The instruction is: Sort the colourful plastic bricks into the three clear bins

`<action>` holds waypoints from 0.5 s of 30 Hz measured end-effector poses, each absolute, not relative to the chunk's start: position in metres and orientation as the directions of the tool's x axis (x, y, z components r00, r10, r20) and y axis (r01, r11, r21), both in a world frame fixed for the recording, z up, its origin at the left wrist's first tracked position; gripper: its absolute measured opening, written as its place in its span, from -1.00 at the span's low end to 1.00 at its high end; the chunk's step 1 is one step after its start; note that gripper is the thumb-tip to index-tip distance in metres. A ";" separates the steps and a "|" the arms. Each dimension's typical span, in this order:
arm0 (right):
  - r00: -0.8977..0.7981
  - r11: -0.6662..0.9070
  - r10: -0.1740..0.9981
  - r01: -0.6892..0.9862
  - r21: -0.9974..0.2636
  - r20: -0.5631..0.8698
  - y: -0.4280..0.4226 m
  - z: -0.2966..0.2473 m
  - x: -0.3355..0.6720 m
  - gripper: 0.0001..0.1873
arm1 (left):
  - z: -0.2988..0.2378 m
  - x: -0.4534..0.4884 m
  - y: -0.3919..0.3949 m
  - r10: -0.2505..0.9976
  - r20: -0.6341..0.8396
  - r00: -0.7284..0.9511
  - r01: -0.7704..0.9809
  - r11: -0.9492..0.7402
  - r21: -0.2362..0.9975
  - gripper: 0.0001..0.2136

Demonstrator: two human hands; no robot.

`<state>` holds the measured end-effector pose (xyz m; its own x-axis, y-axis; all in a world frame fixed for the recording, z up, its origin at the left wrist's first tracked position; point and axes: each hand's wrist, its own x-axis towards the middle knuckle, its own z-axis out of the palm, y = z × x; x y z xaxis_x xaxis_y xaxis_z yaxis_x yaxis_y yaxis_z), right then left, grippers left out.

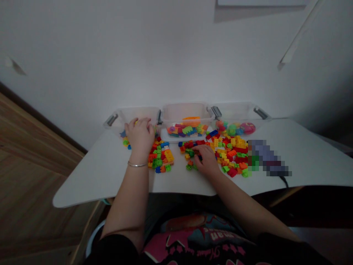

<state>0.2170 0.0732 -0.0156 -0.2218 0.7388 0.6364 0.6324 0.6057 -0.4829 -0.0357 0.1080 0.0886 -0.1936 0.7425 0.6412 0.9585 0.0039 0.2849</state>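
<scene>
**Left hand [140, 137] at a clear bin [132, 117], right hand [205, 159] in loose bricks [189, 147]**

At the left of the frame a wooden floor [33, 158] lies below the white tabletop [104, 176]. Moving right, the left hand sits at the front of the clear bin, fingers curled together and a bit of yellow showing at them; whether they grip anything, I cannot tell. A thin bangle [137, 164] circles that wrist. Just right of the hand lies a heap of coloured bricks [160, 156], the wrist nearly over it. The middle bin [186, 114] holds bricks, and the right bin [237, 112] holds round coloured pieces. The right hand presses down among the bricks at centre, fingers curled over them and touching them; any clamp on one brick is hidden. A larger heap [231, 154] spreads just right of it, then a pixelated patch [266, 158].

The bins sit along the far edge, so a hard knock could tip one. A careless sweep of either forearm could also mix the heaps or scatter bricks toward the near edge.
</scene>
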 end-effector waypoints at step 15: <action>0.099 0.593 0.735 0.387 -0.706 0.671 0.080 -0.032 0.231 -0.39 | 0.012 0.076 0.053 0.825 0.237 0.513 0.844 -0.535 0.035 -0.46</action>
<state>0.2309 0.0797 -0.0316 0.0986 0.7351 0.6707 0.3871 0.5926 -0.7064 0.0764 0.0532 0.0123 0.5126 0.8252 0.2373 0.8444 -0.5345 0.0350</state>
